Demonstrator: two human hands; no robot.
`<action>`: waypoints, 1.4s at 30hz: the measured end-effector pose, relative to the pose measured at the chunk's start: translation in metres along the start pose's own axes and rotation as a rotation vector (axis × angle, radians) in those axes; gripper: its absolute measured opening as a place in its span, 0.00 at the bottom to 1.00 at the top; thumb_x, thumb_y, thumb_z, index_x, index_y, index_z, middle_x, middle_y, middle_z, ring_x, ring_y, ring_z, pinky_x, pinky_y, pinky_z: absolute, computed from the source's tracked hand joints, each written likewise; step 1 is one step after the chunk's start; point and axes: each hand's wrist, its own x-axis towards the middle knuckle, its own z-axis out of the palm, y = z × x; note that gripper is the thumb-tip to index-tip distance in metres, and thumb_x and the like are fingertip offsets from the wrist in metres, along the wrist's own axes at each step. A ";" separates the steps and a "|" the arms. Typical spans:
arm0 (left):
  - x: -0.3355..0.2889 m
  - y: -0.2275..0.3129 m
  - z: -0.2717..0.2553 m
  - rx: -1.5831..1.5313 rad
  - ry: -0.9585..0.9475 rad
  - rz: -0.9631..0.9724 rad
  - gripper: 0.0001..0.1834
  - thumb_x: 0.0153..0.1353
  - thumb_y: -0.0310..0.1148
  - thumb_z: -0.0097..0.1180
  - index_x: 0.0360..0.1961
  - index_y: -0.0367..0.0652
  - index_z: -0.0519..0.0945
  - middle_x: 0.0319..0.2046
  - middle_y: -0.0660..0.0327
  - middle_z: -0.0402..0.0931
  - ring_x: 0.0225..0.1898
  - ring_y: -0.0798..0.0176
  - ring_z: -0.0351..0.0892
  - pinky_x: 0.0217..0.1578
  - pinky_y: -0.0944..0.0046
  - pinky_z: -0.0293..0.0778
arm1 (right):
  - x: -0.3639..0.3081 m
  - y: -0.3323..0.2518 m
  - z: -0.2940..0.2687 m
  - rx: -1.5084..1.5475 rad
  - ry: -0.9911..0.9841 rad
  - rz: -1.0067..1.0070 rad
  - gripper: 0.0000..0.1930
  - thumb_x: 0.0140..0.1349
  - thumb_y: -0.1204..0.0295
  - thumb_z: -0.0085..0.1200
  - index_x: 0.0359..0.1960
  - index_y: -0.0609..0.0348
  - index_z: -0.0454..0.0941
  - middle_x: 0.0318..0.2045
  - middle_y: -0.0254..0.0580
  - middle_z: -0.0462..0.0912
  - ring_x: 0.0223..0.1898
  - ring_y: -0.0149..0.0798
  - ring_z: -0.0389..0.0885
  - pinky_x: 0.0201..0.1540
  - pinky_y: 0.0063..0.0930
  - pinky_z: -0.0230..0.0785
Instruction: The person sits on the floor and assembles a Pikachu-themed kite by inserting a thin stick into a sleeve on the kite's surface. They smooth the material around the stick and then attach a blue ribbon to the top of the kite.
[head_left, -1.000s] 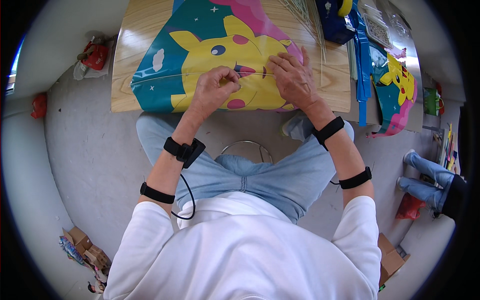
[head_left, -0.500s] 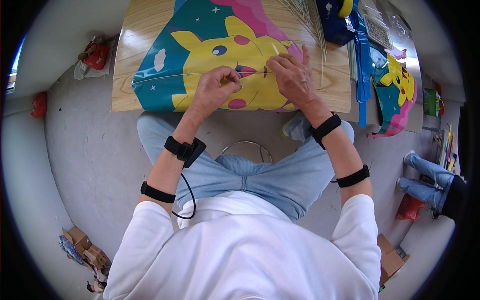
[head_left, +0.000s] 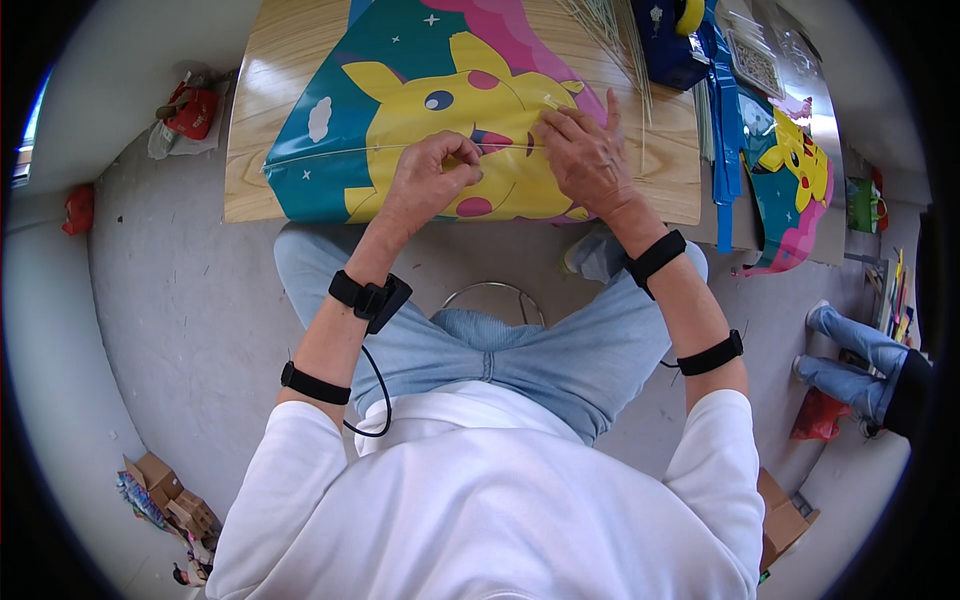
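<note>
A glossy printed plastic sheet (head_left: pixel 405 120) lies on the table, teal and pink with a large yellow cartoon figure. A thin pale rod (head_left: pixel 335 153) runs across it from the left corner and passes under both hands. My left hand (head_left: pixel 435 175) is bent over the sheet beside the rod. Its thumb and forefinger are pinched together on something too small to make out. My right hand (head_left: pixel 585 150) rests on the sheet's right part, over the rod. Its little finger is stretched out; the other fingers are bent and close together, and the thumb is hidden.
Thin pale sticks (head_left: pixel 610 40) lie at the wooden table's (head_left: pixel 665 150) far right. Behind them stands a dark blue box (head_left: pixel 668 50) with yellow tape. Blue strips (head_left: pixel 725 130) and another printed sheet (head_left: pixel 800 170) hang further right. A person in jeans (head_left: pixel 860 350) stands at the right.
My right hand has shifted very slightly to the right and down, its forearm with it. My left hand and the sheet look the same.
</note>
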 end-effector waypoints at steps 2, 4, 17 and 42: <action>0.000 0.000 0.000 0.003 -0.005 -0.006 0.05 0.53 0.20 0.63 0.32 0.36 0.79 0.36 0.61 0.82 0.41 0.68 0.79 0.48 0.67 0.76 | -0.001 -0.002 -0.001 -0.012 -0.036 0.006 0.13 0.61 0.70 0.56 0.47 0.48 0.84 0.54 0.37 0.80 0.57 0.40 0.79 0.71 0.74 0.42; 0.000 -0.003 0.001 -0.017 0.030 0.038 0.05 0.52 0.22 0.63 0.31 0.36 0.79 0.33 0.59 0.83 0.37 0.65 0.80 0.43 0.65 0.76 | -0.001 -0.001 -0.001 -0.018 -0.028 0.027 0.14 0.61 0.65 0.58 0.49 0.48 0.84 0.56 0.41 0.79 0.58 0.41 0.78 0.72 0.74 0.42; 0.002 -0.002 -0.001 -0.038 -0.059 -0.008 0.05 0.54 0.21 0.63 0.33 0.36 0.80 0.37 0.61 0.83 0.42 0.68 0.79 0.48 0.67 0.76 | 0.000 0.000 -0.007 0.005 -0.087 0.044 0.21 0.60 0.56 0.62 0.52 0.49 0.83 0.58 0.42 0.76 0.62 0.40 0.74 0.70 0.79 0.37; 0.018 0.025 0.025 0.493 0.003 0.520 0.06 0.50 0.20 0.56 0.31 0.39 0.78 0.41 0.55 0.82 0.45 0.53 0.79 0.51 0.55 0.73 | -0.003 0.001 -0.002 0.029 -0.057 0.076 0.21 0.55 0.59 0.67 0.51 0.45 0.83 0.60 0.40 0.77 0.64 0.40 0.74 0.69 0.80 0.41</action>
